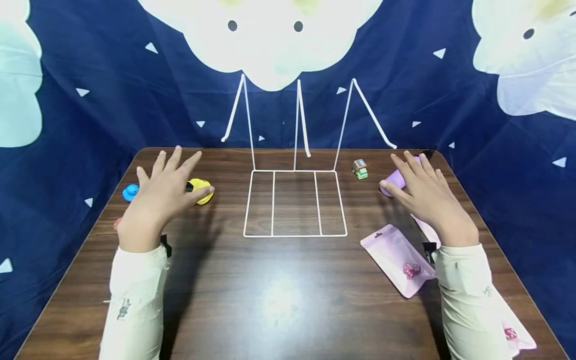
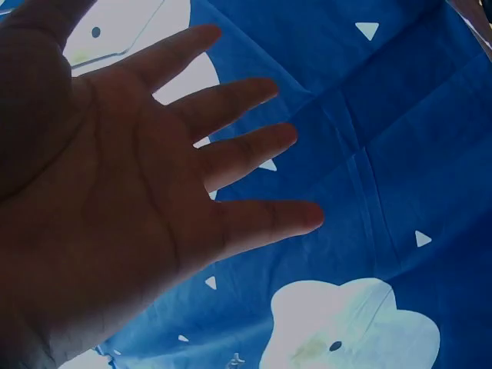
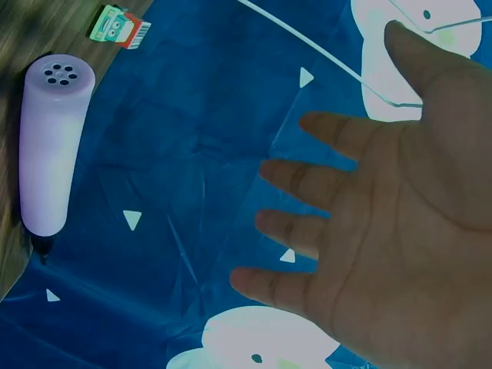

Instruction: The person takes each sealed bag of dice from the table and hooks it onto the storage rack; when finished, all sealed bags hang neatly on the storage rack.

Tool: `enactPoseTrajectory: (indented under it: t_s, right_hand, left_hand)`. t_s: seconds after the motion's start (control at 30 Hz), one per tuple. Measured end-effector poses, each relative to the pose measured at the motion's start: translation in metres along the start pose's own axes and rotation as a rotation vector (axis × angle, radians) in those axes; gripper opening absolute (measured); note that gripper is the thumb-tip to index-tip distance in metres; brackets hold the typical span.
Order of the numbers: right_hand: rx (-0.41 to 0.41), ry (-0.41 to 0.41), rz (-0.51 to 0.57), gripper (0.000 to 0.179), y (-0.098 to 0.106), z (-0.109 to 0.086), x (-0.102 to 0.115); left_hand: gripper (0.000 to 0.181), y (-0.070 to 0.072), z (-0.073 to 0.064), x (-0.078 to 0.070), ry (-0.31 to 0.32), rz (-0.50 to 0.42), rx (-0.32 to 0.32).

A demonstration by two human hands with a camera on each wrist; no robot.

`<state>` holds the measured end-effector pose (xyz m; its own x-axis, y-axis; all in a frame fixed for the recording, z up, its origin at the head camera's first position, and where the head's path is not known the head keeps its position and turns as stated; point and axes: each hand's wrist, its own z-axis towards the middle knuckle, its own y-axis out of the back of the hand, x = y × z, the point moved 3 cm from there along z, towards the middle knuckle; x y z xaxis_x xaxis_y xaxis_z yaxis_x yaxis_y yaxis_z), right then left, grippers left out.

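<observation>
My left hand [image 1: 157, 197] is raised above the left of the table, fingers straight and spread, holding nothing. Near its thumb lies a small yellow toy [image 1: 202, 192] with a black part. A small blue toy [image 1: 130, 192] sits past its other side, and a reddish thing [image 1: 117, 223] is mostly hidden by the wrist. On the right, my right hand [image 1: 427, 195] hovers with spread fingers, also holding nothing. Partly behind it lies a light purple cylinder [image 3: 54, 146] with holes in one end and a black tip at the other. A small toy vehicle [image 1: 360, 169] stands left of it.
A white wire rack [image 1: 295, 236] with three tall bent prongs stands at the table's middle back. A pink pouch [image 1: 391, 255] with a dotted red bow lies at the right; another pouch [image 1: 517, 325] is partly under the right sleeve. Blue patterned cloth [image 1: 180, 110] surrounds the wooden table [image 1: 216, 320].
</observation>
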<state>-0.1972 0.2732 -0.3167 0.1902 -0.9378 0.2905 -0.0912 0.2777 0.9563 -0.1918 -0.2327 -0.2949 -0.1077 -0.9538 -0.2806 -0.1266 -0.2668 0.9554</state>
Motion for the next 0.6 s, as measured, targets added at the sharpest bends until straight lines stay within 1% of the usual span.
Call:
enactPoseTrajectory:
  t_s: [0.13, 0.27, 0.37, 0.4, 0.53, 0.6]
  right_hand:
    - [0.0, 0.005, -0.015, 0.089, -0.001, 0.0, -0.001]
    - [0.012, 0.011, -0.031, 0.088, -0.004, -0.003, -0.003]
    - [-0.009, 0.032, -0.03, 0.086, -0.004, -0.004, -0.003]
    - [-0.019, 0.043, -0.027, 0.086, -0.003, -0.004, -0.003]
    - [-0.078, 0.109, -0.004, 0.081, -0.001, -0.005, 0.0]
    - [-0.106, 0.143, 0.004, 0.077, -0.001, -0.007, 0.002]
  left_hand:
    - [0.091, -0.005, 0.0, -0.003, -0.01, -0.024, 0.021]
    - [0.089, -0.018, 0.003, -0.011, -0.055, -0.073, 0.061]
    - [0.087, -0.023, 0.005, -0.018, -0.108, -0.107, 0.083]
    - [0.086, -0.023, 0.006, -0.019, -0.13, -0.111, 0.081]
    - [0.082, -0.023, 0.006, -0.024, -0.224, -0.116, 0.087]
    - [0.077, -0.024, 0.007, -0.024, -0.277, -0.143, 0.097]
